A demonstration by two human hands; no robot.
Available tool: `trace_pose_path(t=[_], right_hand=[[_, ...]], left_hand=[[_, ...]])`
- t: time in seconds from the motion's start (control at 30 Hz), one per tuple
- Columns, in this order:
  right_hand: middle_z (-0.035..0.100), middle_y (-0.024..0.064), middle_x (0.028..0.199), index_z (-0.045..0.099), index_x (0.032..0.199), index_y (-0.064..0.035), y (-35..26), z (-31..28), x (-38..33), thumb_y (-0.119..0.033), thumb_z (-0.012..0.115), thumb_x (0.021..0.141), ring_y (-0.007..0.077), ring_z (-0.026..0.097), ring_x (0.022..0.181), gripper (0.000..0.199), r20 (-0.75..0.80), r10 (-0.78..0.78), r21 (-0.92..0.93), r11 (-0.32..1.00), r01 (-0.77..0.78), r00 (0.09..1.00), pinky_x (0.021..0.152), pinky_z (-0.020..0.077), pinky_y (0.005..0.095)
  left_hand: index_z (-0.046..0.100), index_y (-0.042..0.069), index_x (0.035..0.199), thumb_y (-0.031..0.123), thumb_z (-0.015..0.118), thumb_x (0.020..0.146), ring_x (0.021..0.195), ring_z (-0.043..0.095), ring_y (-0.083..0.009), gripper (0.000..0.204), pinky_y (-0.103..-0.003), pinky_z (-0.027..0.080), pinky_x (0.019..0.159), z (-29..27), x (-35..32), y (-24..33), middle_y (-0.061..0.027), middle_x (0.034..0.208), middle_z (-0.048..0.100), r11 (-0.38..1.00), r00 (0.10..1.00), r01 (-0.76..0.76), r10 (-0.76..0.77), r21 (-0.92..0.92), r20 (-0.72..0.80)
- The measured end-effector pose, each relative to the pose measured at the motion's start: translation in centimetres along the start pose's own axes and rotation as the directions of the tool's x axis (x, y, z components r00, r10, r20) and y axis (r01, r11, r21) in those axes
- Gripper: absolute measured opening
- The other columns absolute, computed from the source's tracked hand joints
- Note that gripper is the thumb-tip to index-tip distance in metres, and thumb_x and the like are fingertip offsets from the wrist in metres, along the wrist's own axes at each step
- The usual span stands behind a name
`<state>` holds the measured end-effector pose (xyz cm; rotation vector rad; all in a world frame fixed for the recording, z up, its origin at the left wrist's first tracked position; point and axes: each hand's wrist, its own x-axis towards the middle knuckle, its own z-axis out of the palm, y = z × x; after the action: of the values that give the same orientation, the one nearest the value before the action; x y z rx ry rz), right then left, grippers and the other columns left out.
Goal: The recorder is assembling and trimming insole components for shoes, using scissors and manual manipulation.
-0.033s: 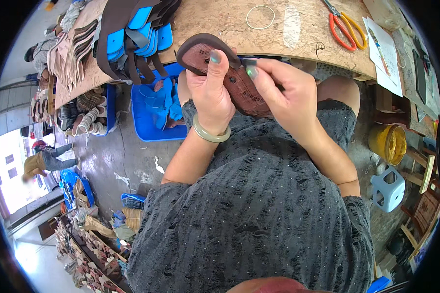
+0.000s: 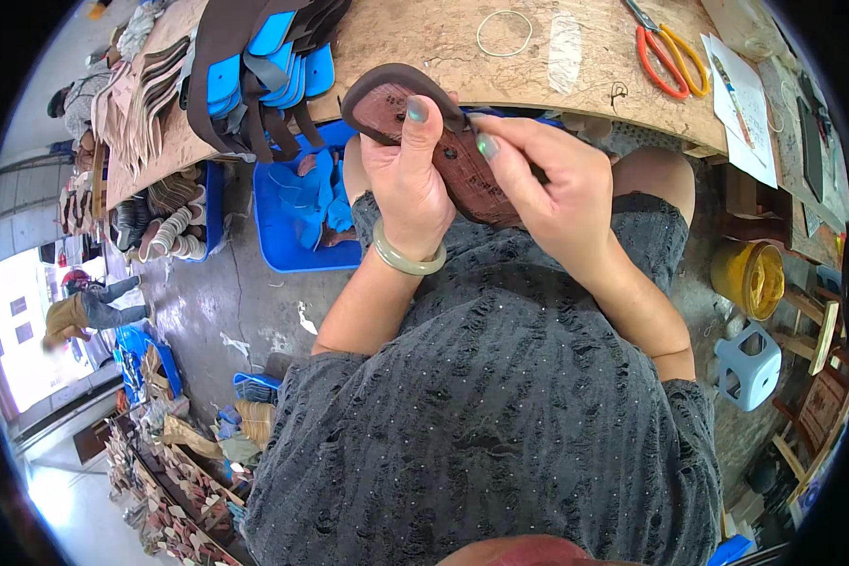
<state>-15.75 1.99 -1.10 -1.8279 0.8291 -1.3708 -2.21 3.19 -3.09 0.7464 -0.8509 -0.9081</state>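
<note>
A reddish-brown shoe sole (image 2: 467,179), with a dark brown band (image 2: 391,74) along its rim, is held tilted above my lap at the table's front edge. My left hand (image 2: 404,179) grips its left part, thumb lying across the brown face and fingers hidden behind. On the right edge of the sole, my right hand (image 2: 555,174) pinches the dark band between thumb and forefinger. Small dark holes and faint marks show on the brown face. A pale bangle (image 2: 407,257) circles my left wrist.
On the wooden table (image 2: 415,47) lie stacked dark straps with blue pads (image 2: 266,90), a rubber band (image 2: 504,33), red-and-yellow-handled pliers (image 2: 668,61) and paper (image 2: 747,118). A blue bin (image 2: 302,259) of blue pieces stands below; a stool (image 2: 750,366) and yellow bucket (image 2: 750,278) stand right.
My right thumb and forefinger have shifted slightly at the sole's edge, and less of the dark piece shows between them. My left hand keeps its grip.
</note>
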Motion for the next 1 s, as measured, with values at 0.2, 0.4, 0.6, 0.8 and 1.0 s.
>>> trace_pose_path(t=[0.2,0.4,0.6,0.8,1.0], right_hand=[[0.069,0.0083,0.091,0.067,0.103,0.0036,-0.5,-1.3,0.2,-0.018,0.061,0.09,0.0122,0.065,0.08,0.026,0.219,0.453,0.437,0.746,-0.502,0.864,0.072,0.0511,0.0247],[0.066,0.0019,0.084,0.069,0.099,-0.0016,1.1,-1.9,1.3,-0.027,0.063,0.089,0.0058,0.059,0.073,0.028,0.605,0.47,0.534,0.359,-0.765,0.643,0.066,0.0468,0.0201],[0.067,0.0028,0.085,0.07,0.099,-0.0042,2.3,-1.2,-0.2,-0.027,0.061,0.091,0.0058,0.057,0.073,0.025,0.477,0.512,0.408,0.591,-0.696,0.714,0.066,0.0452,0.0223],[0.063,0.01,0.076,0.066,0.096,-0.0002,2.2,0.2,-0.5,-0.023,0.061,0.089,0.0155,0.058,0.065,0.024,0.167,0.268,0.101,0.953,-0.287,0.949,0.061,0.0462,0.0303],[0.066,0.005,0.081,0.065,0.101,-0.0001,2.6,-0.7,0.0,-0.025,0.065,0.086,0.0101,0.057,0.074,0.029,0.472,0.363,0.182,0.851,-0.492,0.803,0.068,0.0464,0.027]], left_hand=[[0.055,0.006,0.109,0.026,0.055,0.095,0.097,0.059,-0.0208,0.024,-0.036,0.048,0.086,-0.8,0.0,0.0,-0.0085,0.102,0.061,1.0,0.995,-0.029,0.029,-0.005,0.094],[0.057,0.0,0.108,0.025,0.061,0.091,0.102,0.058,-0.0194,0.03,-0.032,0.045,0.089,0.2,0.2,0.2,-0.0096,0.105,0.061,0.99,0.974,0.005,0.027,-0.141,0.226],[0.058,-0.001,0.109,0.021,0.057,0.094,0.103,0.06,-0.0226,0.027,-0.034,0.048,0.089,0.5,0.1,0.3,-0.017,0.112,0.063,0.983,0.951,0.143,-0.104,-0.116,0.291],[0.058,0.0,0.108,0.021,0.053,0.096,0.101,0.062,-0.0249,0.025,-0.038,0.049,0.09,1.4,-0.1,-0.3,-0.0193,0.103,0.066,0.978,0.963,0.183,-0.158,-0.096,0.219],[0.058,0.004,0.104,0.023,0.051,0.097,0.101,0.063,-0.0251,0.022,-0.036,0.052,0.086,1.7,-0.1,0.4,-0.0203,0.104,0.065,0.937,0.938,0.33,-0.312,-0.111,0.15]])
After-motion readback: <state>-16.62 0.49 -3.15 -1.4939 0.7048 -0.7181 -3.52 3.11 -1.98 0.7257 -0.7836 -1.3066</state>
